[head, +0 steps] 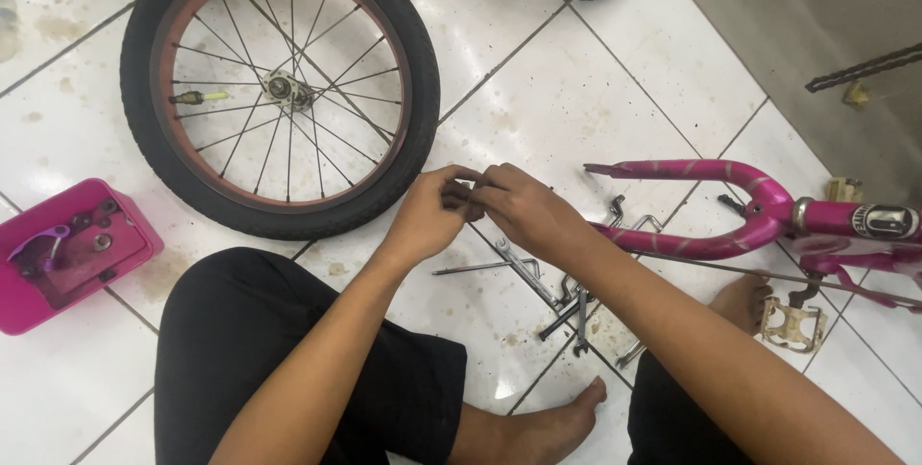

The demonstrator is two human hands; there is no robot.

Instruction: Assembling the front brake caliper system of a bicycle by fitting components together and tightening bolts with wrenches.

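Left hand (432, 215) and right hand (523, 210) meet mid-scene, fingertips pinched together on a small part (459, 198) too tiny to identify. Wheel (279, 90) lies far left, pink frame (711, 206) right. Wrenches (538, 282) scatter on tiles just beneath, pink box (67, 254) far left.

Wheel (279, 90) left, tools (552, 287) centre floor, bike frame (759, 210) right.

Glossy white floor tiles (567, 90), stained.
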